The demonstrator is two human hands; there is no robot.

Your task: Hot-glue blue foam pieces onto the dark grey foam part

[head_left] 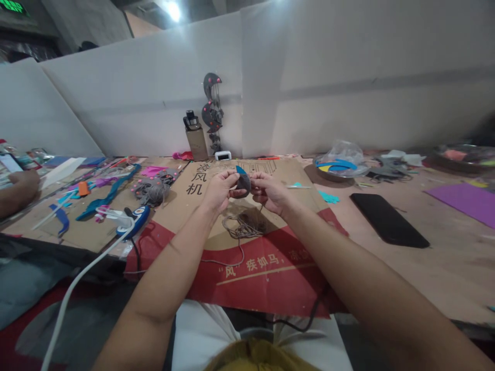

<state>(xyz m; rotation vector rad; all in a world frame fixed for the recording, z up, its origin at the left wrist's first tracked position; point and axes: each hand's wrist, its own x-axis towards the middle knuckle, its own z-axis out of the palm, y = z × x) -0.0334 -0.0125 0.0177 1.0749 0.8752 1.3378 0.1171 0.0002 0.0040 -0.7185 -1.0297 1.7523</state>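
Both my hands are raised over a flattened cardboard sheet [216,206] and pinch a small dark grey crescent-shaped foam piece [243,184] with a blue tip. My left hand [221,188] grips its left side, fingers closed. My right hand [268,191] grips its right side, fingers closed. A tangle of grey string [243,225] lies on the cardboard just below my hands, and a strand seems to rise toward the piece.
A blue glue gun [136,219] with a white cable lies at left among coloured foam scraps. A bottle [196,137] and a hanging grey crescent ornament [212,111] stand by the white partition. A black phone [389,220] lies at right. Another person's hand [21,184] rests at far left.
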